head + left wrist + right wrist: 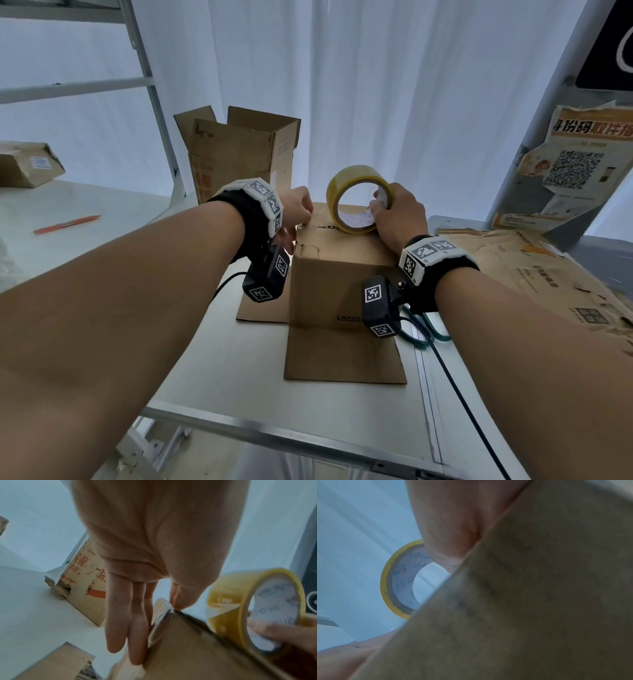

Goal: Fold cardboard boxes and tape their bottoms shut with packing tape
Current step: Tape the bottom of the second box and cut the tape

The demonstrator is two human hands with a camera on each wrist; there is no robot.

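Cardboard box (337,274) is stood mid-bench (212,370), flaps splayed below, taped end up. Tape roll (359,198) is held on edge on the box top by the right hand (397,216), fingers curled through its core. At 9 o'clock, the tape end is pinched at the box edge by the left hand (154,561), other fingers straight. An open box (239,150) is seen at 11 o'clock.

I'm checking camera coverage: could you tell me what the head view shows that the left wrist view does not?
Only the head view shows the red pen, the scissors and the poster. Only the left wrist view shows the left hand's fingertips pinching the tape end at the box edge. Both show the tape roll held by the right hand, and the open box behind.
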